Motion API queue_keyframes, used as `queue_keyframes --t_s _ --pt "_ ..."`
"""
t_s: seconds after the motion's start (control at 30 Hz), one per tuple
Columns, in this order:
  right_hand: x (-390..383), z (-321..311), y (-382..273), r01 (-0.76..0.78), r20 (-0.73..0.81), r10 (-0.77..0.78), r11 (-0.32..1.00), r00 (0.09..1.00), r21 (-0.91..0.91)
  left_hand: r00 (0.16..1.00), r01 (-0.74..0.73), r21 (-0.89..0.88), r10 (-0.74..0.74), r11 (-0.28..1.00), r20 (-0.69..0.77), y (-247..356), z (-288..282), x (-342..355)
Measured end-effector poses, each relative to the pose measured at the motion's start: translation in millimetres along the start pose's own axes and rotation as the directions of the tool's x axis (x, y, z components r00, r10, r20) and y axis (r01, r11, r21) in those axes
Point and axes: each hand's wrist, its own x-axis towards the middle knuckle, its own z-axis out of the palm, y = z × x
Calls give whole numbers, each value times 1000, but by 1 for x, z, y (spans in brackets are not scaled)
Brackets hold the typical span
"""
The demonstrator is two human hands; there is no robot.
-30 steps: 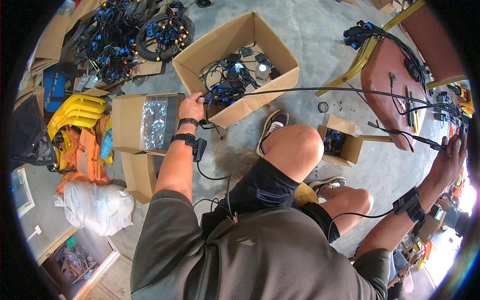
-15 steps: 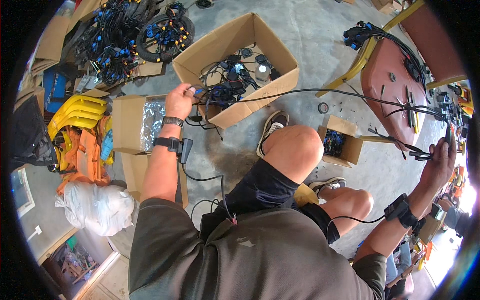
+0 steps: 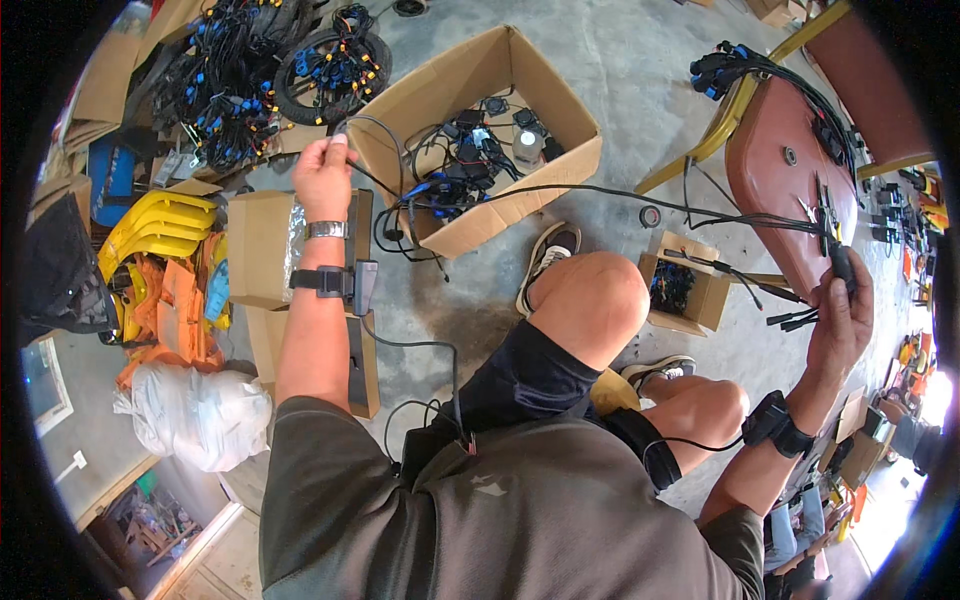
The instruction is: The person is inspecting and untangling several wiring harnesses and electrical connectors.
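My left hand (image 3: 323, 172) pinches a thin dark cable (image 3: 396, 138) at the left corner of a large cardboard box (image 3: 548, 85), which holds tangled cables, blue connectors, small black devices and a clear jar (image 3: 527, 144). My right hand (image 3: 840, 320) is closed round a bundle of black cables (image 3: 842, 270), with connector ends (image 3: 795, 319) dangling below. Long black cables (image 3: 630, 195) stretch across the box's front toward that hand. Behind the bundle stands a red padded chair (image 3: 760, 150) with further harnesses and tools on its seat.
Open flat boxes (image 3: 260, 245) lie left of the large box. Cable heaps (image 3: 215, 85) on a tyre, yellow plastic panels (image 3: 155, 215) and a white sack (image 3: 190, 410) are farther left. A small box of wiring (image 3: 705, 300) and a tape roll (image 3: 649, 217) sit right of my knee.
My left hand has moved up and leftward along the box, lifting a loop of cable. My right hand has moved left and slightly up with the bundle, nearer the chair seat.
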Motion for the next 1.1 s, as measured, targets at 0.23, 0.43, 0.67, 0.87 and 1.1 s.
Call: queue_keyframes --t_s 0.23,0.43,0.67,0.87,1.1 --pt "-14 28 6 -137 148 150 986 978 -95 999 43 -508 -45 860 8 60 -13 11" --pt "-21 59 11 -166 347 247 955 905 -247 988 -33 -586 115 810 104 118 -32 15" --pt "-28 91 20 -139 430 252 951 867 -277 965 -142 -543 238 827 109 164 -37 15" --pt "-28 100 15 -88 443 222 949 869 -303 871 -158 454 -94 877 483 125 -15 11" --pt "-29 93 19 -71 420 204 948 884 -311 776 0 93 -58 996 628 109 -32 20"
